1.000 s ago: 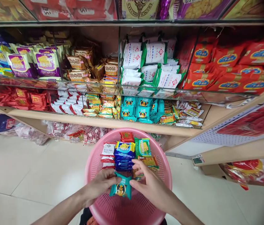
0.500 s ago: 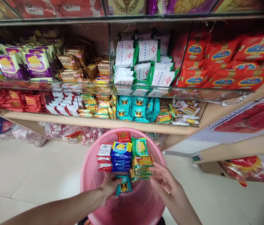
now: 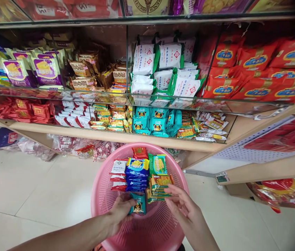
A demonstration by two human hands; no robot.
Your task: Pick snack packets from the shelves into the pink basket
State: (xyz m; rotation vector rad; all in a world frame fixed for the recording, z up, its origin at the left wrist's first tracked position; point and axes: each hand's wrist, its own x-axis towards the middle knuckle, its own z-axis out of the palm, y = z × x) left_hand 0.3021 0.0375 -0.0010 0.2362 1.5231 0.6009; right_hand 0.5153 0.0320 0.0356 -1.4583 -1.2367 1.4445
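My left hand (image 3: 122, 211) grips a teal snack packet (image 3: 139, 203) over the pink basket (image 3: 101, 209). At the right edge of a stack of gold and green biscuit packets (image 3: 160, 186) is my right hand (image 3: 185, 211), its fingers stretched out and slightly apart. Whether they press on the stack I cannot tell. Blue and yellow biscuit packets (image 3: 137, 176) lie in a pile in the middle. Left of them are white and red packets (image 3: 118, 170), with a green packet (image 3: 157, 164) to the right and a red packet (image 3: 140, 152) behind.
Glass-fronted shelves (image 3: 142, 137) stand beyond the basket. They hold teal packets (image 3: 157, 120), white and green packets (image 3: 170, 55) and red packets (image 3: 256, 61). Bagged goods (image 3: 66, 144) lie under the bottom shelf. At the right, a wooden ledge (image 3: 265, 170) juts out over the tiled floor (image 3: 39, 195).
My right hand has shifted slightly down and left along the gold and green stack. The left hand still holds the teal packet, now a little higher. The view has moved slightly.
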